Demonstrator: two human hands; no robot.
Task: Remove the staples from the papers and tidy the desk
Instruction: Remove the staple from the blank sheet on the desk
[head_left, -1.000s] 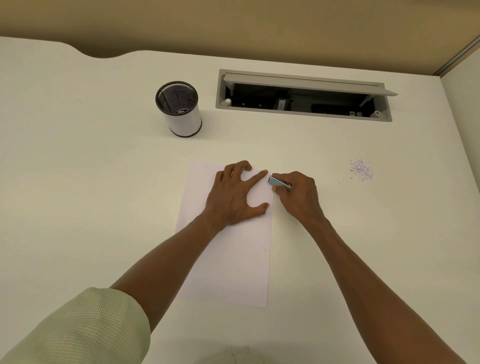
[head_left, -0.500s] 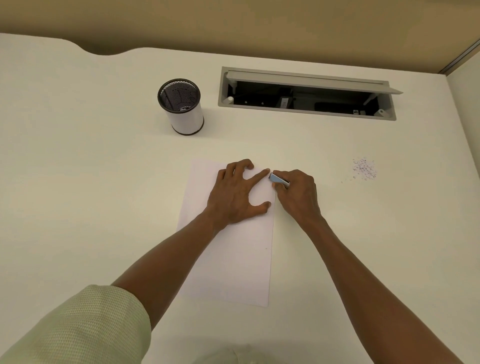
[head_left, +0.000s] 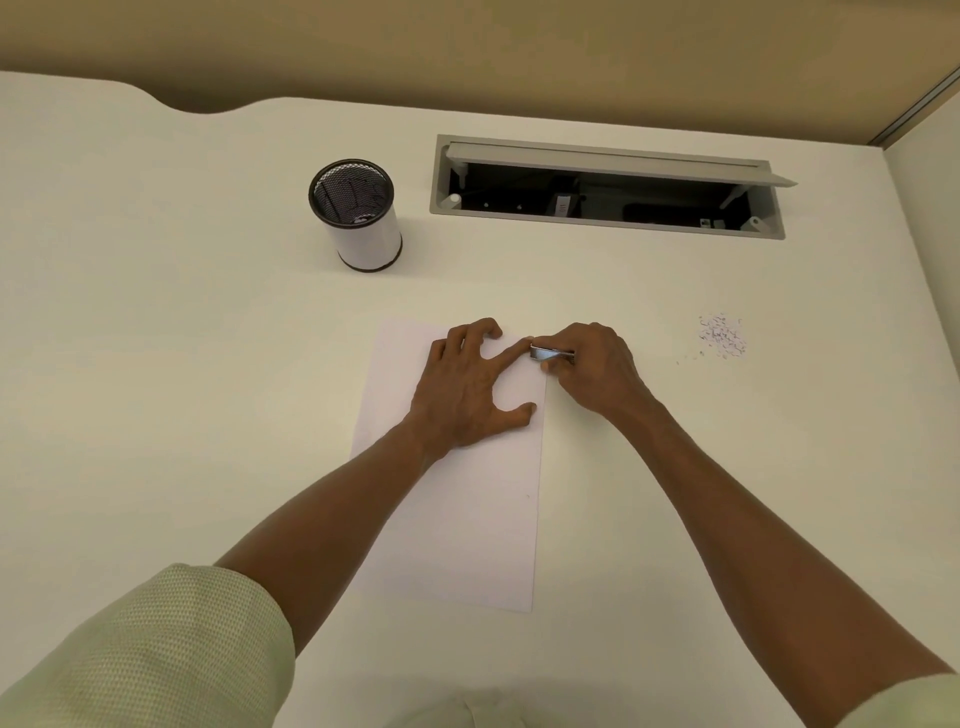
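A white sheet of paper (head_left: 457, 519) lies lengthwise on the desk in front of me. My left hand (head_left: 467, 387) presses flat on its upper part, fingers spread, the index finger pointing at the top right corner. My right hand (head_left: 597, 369) grips a small metal staple remover (head_left: 550, 354) and holds its tip at that top right corner, right beside my left index fingertip. The staple itself is too small to make out. A little pile of pulled staples (head_left: 722, 338) lies on the desk to the right.
A black mesh pen cup with a white sleeve (head_left: 358, 215) stands behind the paper to the left. An open grey cable hatch (head_left: 605, 187) is set into the desk at the back. A partition wall rises behind the desk (head_left: 156, 364).
My right hand has turned slightly, bringing the staple remover more level against the paper's corner. My left hand stays pressed on the sheet.
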